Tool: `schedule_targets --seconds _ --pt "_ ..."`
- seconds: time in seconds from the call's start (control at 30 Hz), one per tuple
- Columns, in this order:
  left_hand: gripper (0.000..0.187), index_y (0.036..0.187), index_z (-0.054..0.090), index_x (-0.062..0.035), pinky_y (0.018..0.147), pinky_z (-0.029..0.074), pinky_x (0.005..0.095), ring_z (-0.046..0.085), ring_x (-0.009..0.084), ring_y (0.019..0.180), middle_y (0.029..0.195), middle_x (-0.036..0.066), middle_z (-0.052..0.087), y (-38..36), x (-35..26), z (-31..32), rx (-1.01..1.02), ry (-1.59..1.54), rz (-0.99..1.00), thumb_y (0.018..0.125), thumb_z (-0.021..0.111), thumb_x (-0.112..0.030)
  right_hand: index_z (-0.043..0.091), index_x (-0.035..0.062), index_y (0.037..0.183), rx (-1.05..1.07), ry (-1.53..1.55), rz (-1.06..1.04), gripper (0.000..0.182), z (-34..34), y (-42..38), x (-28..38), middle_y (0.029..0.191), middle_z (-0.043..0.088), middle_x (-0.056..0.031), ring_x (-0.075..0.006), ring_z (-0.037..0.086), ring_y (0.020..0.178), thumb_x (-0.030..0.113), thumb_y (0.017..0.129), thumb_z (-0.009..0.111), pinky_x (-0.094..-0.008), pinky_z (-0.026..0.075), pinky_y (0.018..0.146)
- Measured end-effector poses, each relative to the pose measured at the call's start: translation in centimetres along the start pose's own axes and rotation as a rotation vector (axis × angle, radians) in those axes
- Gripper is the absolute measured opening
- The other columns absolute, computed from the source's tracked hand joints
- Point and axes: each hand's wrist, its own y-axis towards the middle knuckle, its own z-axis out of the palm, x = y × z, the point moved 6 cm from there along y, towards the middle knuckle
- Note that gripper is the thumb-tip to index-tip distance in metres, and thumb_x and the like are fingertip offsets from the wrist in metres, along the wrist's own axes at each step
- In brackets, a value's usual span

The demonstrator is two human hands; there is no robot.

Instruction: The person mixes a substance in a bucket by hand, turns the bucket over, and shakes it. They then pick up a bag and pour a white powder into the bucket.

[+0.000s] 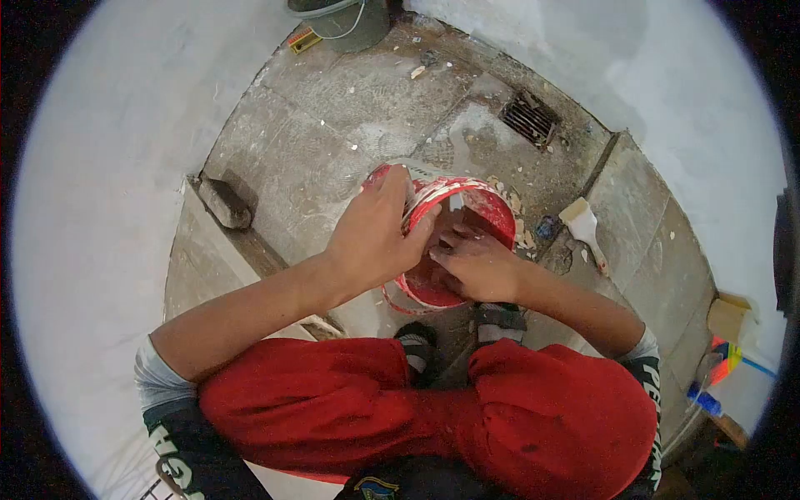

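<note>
A red bucket [502, 218] with a whitish, crusted rim stands between my feet, with brownish liquid inside. My left hand [375, 233] grips its left rim, the thumb over the edge and the fingers along the outside wall. Inside the bucket's mouth is my right hand [477, 263], its fingers bent and slightly apart at the liquid; nothing shows in them, and the fingertips are partly hidden. A thin red handle hangs at the bucket's lower left.
A grey bucket [358, 29] and a yellow-red box [304, 40] are at the top. A floor drain [529, 119] lies upper right, a wide brush [586, 233] right of the red bucket. A stone-like block [225, 205] lies left. Pale chips dot the floor.
</note>
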Motion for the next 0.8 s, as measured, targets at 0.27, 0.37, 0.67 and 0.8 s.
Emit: schedule_targets --seconds 0.27,0.37,0.67,0.8 --pt "0.038 0.101 0.041 0.0012 0.057 0.047 0.0466 0.061 0.042 0.066 0.076 0.024 0.058 0.0 -0.5 -0.2 -0.018 -0.023 0.081 0.087 0.07 -0.019 0.055 -0.001 0.126 -0.097 -0.122 0.085 0.049 -1.1 0.2 0.5 0.125 0.056 -0.0251 -0.0419 0.05 0.124 0.011 0.079 0.059 -0.0502 0.039 0.108" --pt "0.038 0.102 0.042 0.0028 0.057 0.047 0.0465 0.062 0.0416 0.067 0.079 0.025 0.058 0.0 -0.8 -0.3 -0.025 0.012 0.087 0.087 0.07 -0.019 0.055 -0.0009 0.125 -0.14 -0.182 0.153 0.048 -1.7 0.3 0.6 0.126 0.055 -0.0228 -0.0419 0.048 0.123 0.014 0.08 0.061 -0.0509 0.038 0.107" --pt "0.039 0.102 0.044 0.0042 0.059 0.048 0.0478 0.062 0.0446 0.07 0.078 0.026 0.06 0.0 0.2 -0.2 -0.012 -0.044 0.014 0.086 0.07 -0.019 0.057 -0.0015 0.117 -0.132 -0.01 0.124 0.04 -2.8 -0.3 0.4 0.12 0.055 -0.0238 -0.0436 0.049 0.118 0.023 0.085 0.063 -0.051 0.04 0.103" --pt "0.033 0.096 0.042 0.0037 0.064 0.046 0.0504 0.057 0.0456 0.076 0.084 0.026 0.054 0.0 -0.5 -0.6 0.006 -0.038 0.034 0.086 0.065 -0.019 0.054 -0.0016 0.125 -0.05 0.021 0.133 0.052 -1.7 0.1 0.1 0.125 0.054 -0.0254 -0.0458 0.046 0.125 0.012 0.076 0.065 -0.0532 0.038 0.107"
